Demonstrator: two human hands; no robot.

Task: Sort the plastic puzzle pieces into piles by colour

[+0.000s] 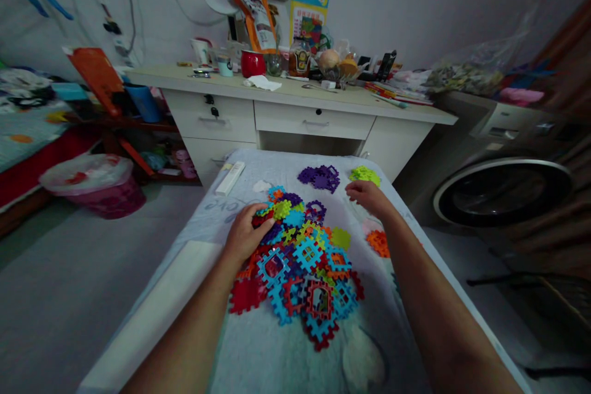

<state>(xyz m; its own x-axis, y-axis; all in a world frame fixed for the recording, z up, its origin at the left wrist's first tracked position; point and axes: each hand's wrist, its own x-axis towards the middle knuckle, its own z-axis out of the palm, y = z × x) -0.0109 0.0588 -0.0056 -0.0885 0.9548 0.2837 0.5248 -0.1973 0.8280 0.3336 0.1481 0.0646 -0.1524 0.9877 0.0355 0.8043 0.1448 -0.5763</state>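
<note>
- Nearest, a mixed pile of interlocking plastic pieces [308, 253] is spread on the cloth-covered counter [263, 351]; since toothed edges are overlapped, neighbours could be dragged along if one were pulled sideways.
- On the right, orange pieces [377, 243] are partly hidden by the right forearm, by which they could be brushed out of their group.
- At the pile's left edge, the left hand [249, 234] is rested with thumb and fingers parted beside a lime piece [282, 210]; whether it is gripped cannot be made out. If pressed hard, the stacked pieces could be made to slide.
- Farther off, the right hand [369, 194] is held with fingers curled at the lime group [363, 173]; whether anything is enclosed cannot be seen. By a careless sweep, the group could be scattered.
- Beyond, purple pieces [323, 177] are heaped close by; the two colours could be mixed if a piece were dropped between them.
</note>
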